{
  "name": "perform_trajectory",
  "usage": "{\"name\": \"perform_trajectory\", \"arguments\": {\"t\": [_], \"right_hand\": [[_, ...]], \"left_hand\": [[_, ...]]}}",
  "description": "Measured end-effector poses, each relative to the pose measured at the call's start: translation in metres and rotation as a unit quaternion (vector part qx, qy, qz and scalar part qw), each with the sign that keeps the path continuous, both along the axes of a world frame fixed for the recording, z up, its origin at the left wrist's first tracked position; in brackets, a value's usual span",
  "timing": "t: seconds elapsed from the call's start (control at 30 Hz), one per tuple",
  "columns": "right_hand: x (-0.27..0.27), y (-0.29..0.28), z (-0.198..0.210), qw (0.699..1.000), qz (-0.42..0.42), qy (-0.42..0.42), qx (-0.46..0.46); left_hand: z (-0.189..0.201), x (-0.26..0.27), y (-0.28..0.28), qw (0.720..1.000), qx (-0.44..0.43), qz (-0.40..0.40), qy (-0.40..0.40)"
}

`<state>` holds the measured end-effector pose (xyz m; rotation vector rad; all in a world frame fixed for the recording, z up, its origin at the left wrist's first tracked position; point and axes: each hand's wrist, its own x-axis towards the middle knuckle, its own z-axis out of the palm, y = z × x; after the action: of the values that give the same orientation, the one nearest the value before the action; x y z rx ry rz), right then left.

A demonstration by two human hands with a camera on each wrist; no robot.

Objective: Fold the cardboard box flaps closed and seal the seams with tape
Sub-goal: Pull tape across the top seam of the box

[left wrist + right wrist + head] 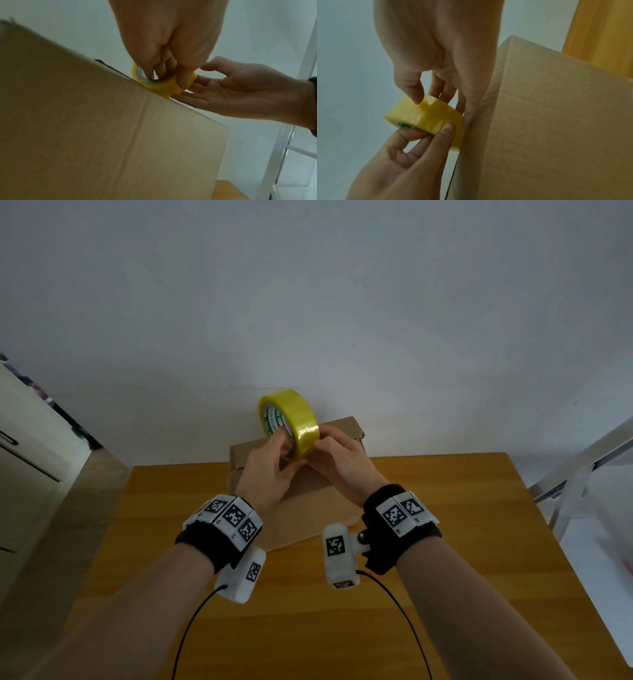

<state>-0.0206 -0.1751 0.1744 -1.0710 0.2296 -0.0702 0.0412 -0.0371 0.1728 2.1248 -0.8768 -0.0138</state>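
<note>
A yellow tape roll [291, 419] is held upright over the far part of a brown cardboard box [308, 491] on the wooden table. My left hand [286, 446] grips the roll from the left. In the left wrist view its fingers reach into the core of the tape roll [164, 83] and its thumb lies on the outside. My right hand [317, 445] pinches the roll's outer band from the right. In the right wrist view its thumb presses the yellow surface of the tape roll [426, 116] with the fingers behind. The box's top flaps look folded down.
The table [445, 542] ends at a white wall just behind the box. A white metal frame [575, 474] stands off the table's right edge, and a pale cabinet [27, 446] at the left. Black cables run from both wrist cameras towards me.
</note>
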Motion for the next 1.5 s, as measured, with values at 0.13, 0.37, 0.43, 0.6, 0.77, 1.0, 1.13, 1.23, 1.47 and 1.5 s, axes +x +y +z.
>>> {"name": "perform_trajectory", "arguments": {"t": [0.13, 0.37, 0.43, 0.6, 0.77, 1.0, 1.13, 1.23, 1.47, 1.5], "right_hand": [[-0.002, -0.002, -0.004, 1.0, -0.019, 0.014, -0.013], [0.004, -0.008, -0.002, 0.998, 0.017, 0.014, 0.067], [0.005, -0.008, -0.003, 0.997, 0.008, 0.019, 0.075], [0.007, -0.008, -0.002, 0.993, -0.013, 0.033, 0.11], [0.009, -0.009, 0.0, 0.993, -0.002, 0.034, 0.112], [0.01, -0.009, 0.003, 0.995, 0.022, 0.022, 0.091], [0.01, -0.007, -0.004, 0.997, -0.016, 0.043, 0.062], [0.008, -0.008, -0.007, 0.992, 0.033, 0.007, 0.119], [0.004, -0.008, -0.004, 0.987, 0.044, -0.016, 0.151], [0.004, -0.008, -0.004, 0.986, 0.049, -0.018, 0.156]], "left_hand": [[0.001, -0.002, -0.001, 1.0, 0.014, -0.011, -0.012], [0.005, 0.0, -0.002, 1.0, -0.011, 0.006, 0.005], [0.005, 0.0, -0.002, 1.0, -0.012, 0.007, 0.002], [0.005, 0.001, -0.003, 1.0, 0.003, 0.003, -0.027], [0.003, 0.003, -0.002, 0.999, 0.027, 0.004, -0.039], [0.002, 0.006, 0.001, 0.998, 0.041, 0.001, -0.038], [0.004, 0.005, 0.001, 0.995, 0.071, -0.021, -0.07], [0.005, 0.008, 0.002, 0.996, 0.061, -0.02, -0.07], [0.007, 0.006, 0.001, 0.998, 0.041, -0.014, -0.055], [0.007, 0.006, 0.001, 0.998, 0.04, -0.012, -0.054]]}}
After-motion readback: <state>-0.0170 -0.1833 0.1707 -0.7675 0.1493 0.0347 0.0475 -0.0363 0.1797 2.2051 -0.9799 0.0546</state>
